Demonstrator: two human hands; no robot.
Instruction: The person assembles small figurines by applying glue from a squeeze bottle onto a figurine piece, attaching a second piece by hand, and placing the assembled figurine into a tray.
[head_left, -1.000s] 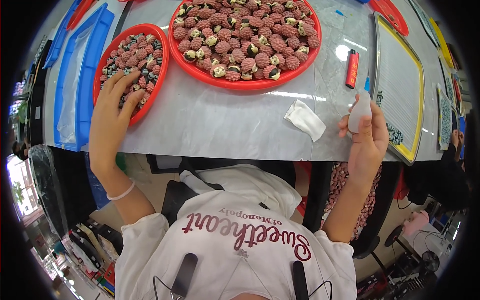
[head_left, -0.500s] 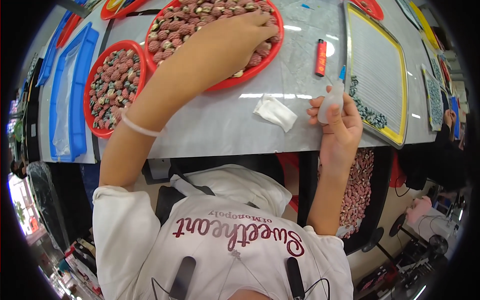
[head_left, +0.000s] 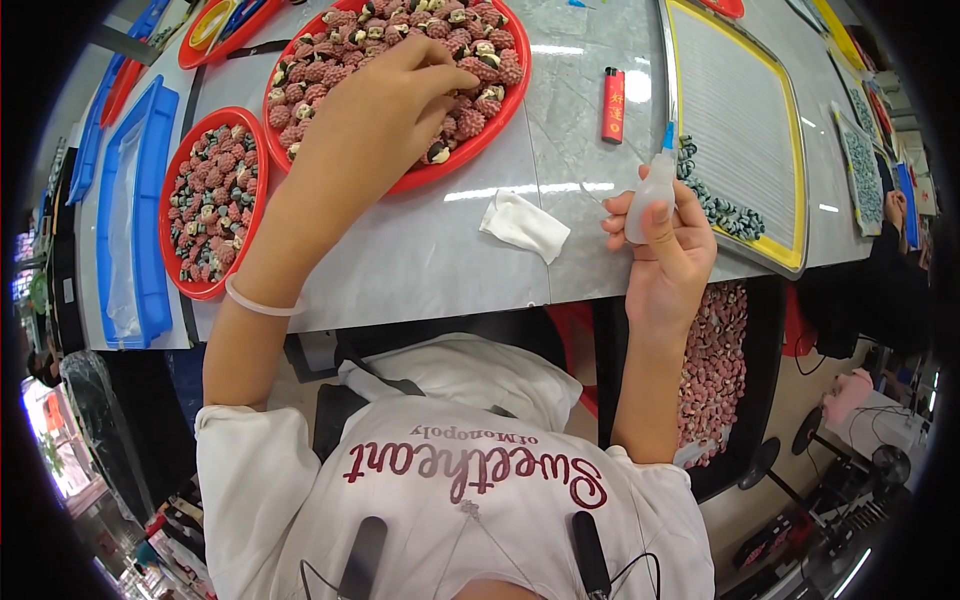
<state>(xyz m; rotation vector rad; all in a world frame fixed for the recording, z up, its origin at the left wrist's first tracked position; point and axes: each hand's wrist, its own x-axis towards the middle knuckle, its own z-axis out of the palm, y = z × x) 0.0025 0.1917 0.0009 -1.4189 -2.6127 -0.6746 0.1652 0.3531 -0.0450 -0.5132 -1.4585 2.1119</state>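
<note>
My left hand (head_left: pixel 395 105) is over a big red round basket (head_left: pixel 455 165) full of pink, bumpy pieces with black and cream ends (head_left: pixel 330 72). Its fingers are loosely bent and apart among the pieces, and I make out nothing held in them. My right hand (head_left: pixel 670 245) is wrapped around a small translucent squeeze bottle (head_left: pixel 652 190), held upright. A blue tip with a thin needle (head_left: pixel 669 134) points up from the bottle. Between the hands a folded white cloth or tissue (head_left: pixel 525 225) lies on the grey table.
A smaller red basket (head_left: pixel 164 235) of pink and grey-green pieces stands left, beside a blue tray (head_left: pixel 160 215). Right are a red lighter (head_left: pixel 613 105) and a yellow-rimmed metal tray (head_left: pixel 790 170) with dark green pieces (head_left: pixel 735 215). Below the table sits a black bin of pink pieces (head_left: pixel 715 370).
My left hand has shifted left and a little down over the big basket, its fingers drawn in somewhat. My right hand still holds the bottle. The whole view has shifted slightly.
</note>
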